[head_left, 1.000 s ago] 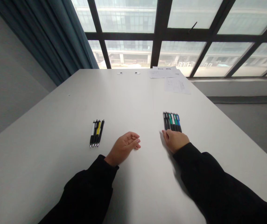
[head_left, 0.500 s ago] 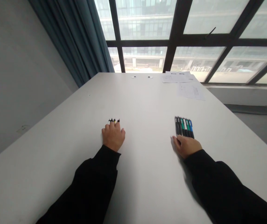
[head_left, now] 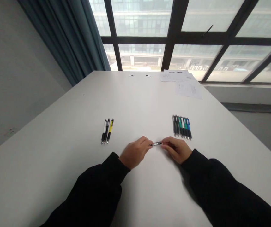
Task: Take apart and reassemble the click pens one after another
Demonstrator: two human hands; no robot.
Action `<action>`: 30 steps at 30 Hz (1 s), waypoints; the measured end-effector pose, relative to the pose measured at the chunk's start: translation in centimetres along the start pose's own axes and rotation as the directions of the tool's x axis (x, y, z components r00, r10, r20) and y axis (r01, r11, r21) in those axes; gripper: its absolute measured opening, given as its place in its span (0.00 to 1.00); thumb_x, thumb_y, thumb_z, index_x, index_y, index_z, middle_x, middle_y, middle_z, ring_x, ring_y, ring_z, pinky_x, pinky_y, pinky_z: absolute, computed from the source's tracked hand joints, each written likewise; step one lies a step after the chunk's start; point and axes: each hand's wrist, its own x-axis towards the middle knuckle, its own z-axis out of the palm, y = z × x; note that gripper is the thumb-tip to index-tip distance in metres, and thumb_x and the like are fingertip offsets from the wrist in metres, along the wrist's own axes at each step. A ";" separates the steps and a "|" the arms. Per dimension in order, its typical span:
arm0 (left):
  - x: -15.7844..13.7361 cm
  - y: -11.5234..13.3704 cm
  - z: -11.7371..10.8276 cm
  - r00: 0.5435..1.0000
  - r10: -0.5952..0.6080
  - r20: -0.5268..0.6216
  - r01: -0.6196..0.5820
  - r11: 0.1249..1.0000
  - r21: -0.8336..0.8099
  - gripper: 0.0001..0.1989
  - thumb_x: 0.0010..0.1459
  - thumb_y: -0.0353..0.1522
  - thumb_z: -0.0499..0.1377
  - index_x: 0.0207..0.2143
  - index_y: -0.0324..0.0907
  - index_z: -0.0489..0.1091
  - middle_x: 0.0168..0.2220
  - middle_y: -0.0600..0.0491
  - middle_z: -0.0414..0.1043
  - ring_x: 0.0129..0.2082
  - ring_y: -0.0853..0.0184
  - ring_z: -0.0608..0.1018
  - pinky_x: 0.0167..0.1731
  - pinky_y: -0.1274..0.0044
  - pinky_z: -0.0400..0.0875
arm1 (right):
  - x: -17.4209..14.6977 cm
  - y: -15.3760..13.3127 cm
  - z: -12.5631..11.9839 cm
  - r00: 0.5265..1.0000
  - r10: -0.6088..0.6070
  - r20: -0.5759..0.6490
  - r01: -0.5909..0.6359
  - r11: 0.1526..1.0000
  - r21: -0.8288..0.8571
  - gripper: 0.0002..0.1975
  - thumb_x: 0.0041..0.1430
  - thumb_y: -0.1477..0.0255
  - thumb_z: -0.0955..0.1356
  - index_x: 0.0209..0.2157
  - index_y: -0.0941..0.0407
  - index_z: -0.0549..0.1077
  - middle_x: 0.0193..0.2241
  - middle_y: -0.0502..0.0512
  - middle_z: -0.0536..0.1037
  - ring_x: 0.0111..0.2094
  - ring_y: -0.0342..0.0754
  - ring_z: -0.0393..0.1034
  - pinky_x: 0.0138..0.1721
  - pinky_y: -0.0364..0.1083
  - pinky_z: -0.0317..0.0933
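Note:
Between my two hands a pen [head_left: 156,143] with black ends and a pale middle lies nearly sideways, above or on the white table [head_left: 140,195]; the gap beneath it I cannot judge. My left hand [head_left: 136,152] pinches its left end. Closed at the other end are the fingertips of my right hand [head_left: 177,148]. To the left, three pens lie side by side: a white one [head_left: 104,130], a black one [head_left: 106,131] and a yellow one [head_left: 110,130]. Just beyond my right hand sits a neat row of several pens [head_left: 182,127], black, green, white and blue.
Printed papers [head_left: 175,75] lie at the table's far right corner. Two small white round pieces with dark centres [head_left: 131,75] are at the far edge. Past the table are a window [head_left: 140,56] and a blue curtain [head_left: 78,44].
My left hand has left the pens on the left and come to the middle with one pen. My right hand has moved left from below the row and now meets that pen.

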 end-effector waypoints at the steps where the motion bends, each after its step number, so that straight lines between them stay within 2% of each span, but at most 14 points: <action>1: 0.0 0.2 0.0 1.000 0.009 -0.007 -0.009 0.997 -0.082 0.11 0.68 0.34 0.52 0.45 0.42 0.73 0.42 0.47 0.75 0.41 0.64 0.77 0.44 0.73 0.70 | 0.1 -0.1 0.1 1.000 0.029 -0.012 -0.028 0.997 0.070 0.11 0.64 0.64 0.66 0.37 0.57 0.74 0.25 0.51 0.77 0.22 0.43 0.68 0.27 0.43 0.63; 3: 0.0 0.4 -0.5 0.999 -0.016 -0.030 0.009 0.975 -0.222 0.09 0.66 0.34 0.55 0.41 0.42 0.75 0.39 0.49 0.76 0.40 0.65 0.77 0.44 0.74 0.70 | 0.2 -0.1 0.3 0.994 0.086 -0.067 -0.069 0.973 0.222 0.10 0.61 0.64 0.68 0.37 0.57 0.73 0.24 0.50 0.77 0.21 0.43 0.70 0.26 0.43 0.64; 5: 0.1 0.2 -1.0 0.996 -0.088 -0.028 0.074 0.941 -0.331 0.07 0.64 0.34 0.59 0.38 0.41 0.76 0.35 0.51 0.76 0.34 0.67 0.77 0.40 0.75 0.71 | 0.2 0.0 0.4 0.987 0.116 -0.109 -0.075 0.944 0.321 0.12 0.59 0.63 0.71 0.39 0.57 0.73 0.25 0.50 0.77 0.21 0.44 0.71 0.25 0.44 0.65; 9: 0.2 -0.5 -1.5 0.976 -0.215 0.043 0.207 0.838 -0.505 0.09 0.59 0.36 0.64 0.37 0.39 0.77 0.29 0.53 0.75 0.24 0.71 0.74 0.28 0.78 0.68 | 0.2 -0.1 0.5 0.985 0.145 -0.094 -0.105 0.935 0.338 0.12 0.59 0.62 0.71 0.33 0.57 0.73 0.20 0.49 0.74 0.20 0.44 0.70 0.23 0.43 0.64; 11: 0.2 -0.8 -1.4 0.969 -0.240 0.058 0.228 0.781 -0.582 0.10 0.56 0.36 0.66 0.38 0.38 0.77 0.28 0.52 0.75 0.25 0.70 0.75 0.28 0.79 0.68 | 0.1 -0.2 0.6 0.979 0.171 -0.114 -0.117 0.919 0.377 0.13 0.59 0.61 0.71 0.32 0.57 0.73 0.20 0.49 0.74 0.19 0.43 0.70 0.22 0.42 0.63; 16: 0.1 -1.4 -1.3 0.964 -0.255 0.075 0.237 0.696 -0.677 0.10 0.53 0.34 0.68 0.36 0.38 0.78 0.35 0.48 0.79 0.35 0.65 0.80 0.39 0.75 0.74 | 0.0 0.1 0.8 0.974 0.176 -0.141 -0.086 0.869 0.488 0.14 0.58 0.62 0.72 0.39 0.57 0.74 0.24 0.50 0.76 0.20 0.41 0.69 0.19 0.41 0.62; 19: 0.2 -1.4 -1.4 0.958 -0.271 0.094 0.256 0.660 -0.706 0.10 0.51 0.33 0.69 0.34 0.38 0.78 0.35 0.48 0.81 0.37 0.64 0.81 0.41 0.74 0.76 | -0.1 0.2 0.7 0.979 0.162 -0.121 -0.092 0.889 0.448 0.12 0.57 0.63 0.73 0.36 0.57 0.77 0.21 0.50 0.76 0.18 0.42 0.70 0.18 0.41 0.62; 21: 0.3 -1.4 -1.6 0.950 -0.301 0.081 0.257 0.609 -0.750 0.11 0.48 0.32 0.71 0.35 0.38 0.79 0.36 0.47 0.82 0.37 0.64 0.82 0.40 0.74 0.76 | -0.2 -0.1 0.8 0.970 0.189 -0.154 -0.097 0.879 0.467 0.11 0.58 0.63 0.73 0.35 0.57 0.77 0.21 0.51 0.76 0.17 0.42 0.69 0.16 0.40 0.61; 23: 0.4 -1.5 -1.8 0.936 -0.351 0.031 0.221 0.516 -0.827 0.12 0.47 0.31 0.72 0.36 0.38 0.78 0.38 0.47 0.82 0.35 0.66 0.82 0.37 0.77 0.77 | -0.3 -0.6 1.0 0.945 0.240 -0.221 -0.091 0.844 0.529 0.11 0.58 0.63 0.73 0.36 0.56 0.76 0.23 0.51 0.77 0.17 0.42 0.69 0.14 0.40 0.59; 26: 0.5 -1.6 -2.1 0.906 -0.423 -0.025 0.107 0.286 -0.952 0.12 0.48 0.30 0.72 0.36 0.39 0.77 0.39 0.47 0.82 0.31 0.69 0.82 0.34 0.80 0.77 | -0.5 -1.1 1.3 0.896 0.282 -0.344 -0.050 0.832 0.552 0.10 0.61 0.63 0.71 0.37 0.55 0.73 0.26 0.50 0.76 0.16 0.40 0.67 0.13 0.39 0.56; 28: 0.6 -1.7 -2.2 0.898 -0.439 -0.010 0.062 0.150 -0.987 0.11 0.49 0.30 0.72 0.35 0.39 0.76 0.39 0.48 0.82 0.32 0.69 0.83 0.34 0.81 0.77 | -0.6 -1.0 1.5 0.877 0.243 -0.415 -0.006 0.869 0.495 0.08 0.64 0.65 0.69 0.39 0.55 0.71 0.26 0.49 0.75 0.16 0.39 0.66 0.13 0.39 0.55; 30: 0.7 -1.6 -2.3 0.900 -0.436 0.009 0.051 0.084 -0.995 0.11 0.49 0.30 0.72 0.35 0.39 0.77 0.40 0.47 0.82 0.33 0.70 0.83 0.34 0.81 0.78 | -0.7 -0.7 1.5 0.868 0.171 -0.466 0.044 0.909 0.414 0.06 0.66 0.66 0.67 0.40 0.54 0.70 0.27 0.48 0.74 0.16 0.39 0.66 0.14 0.39 0.56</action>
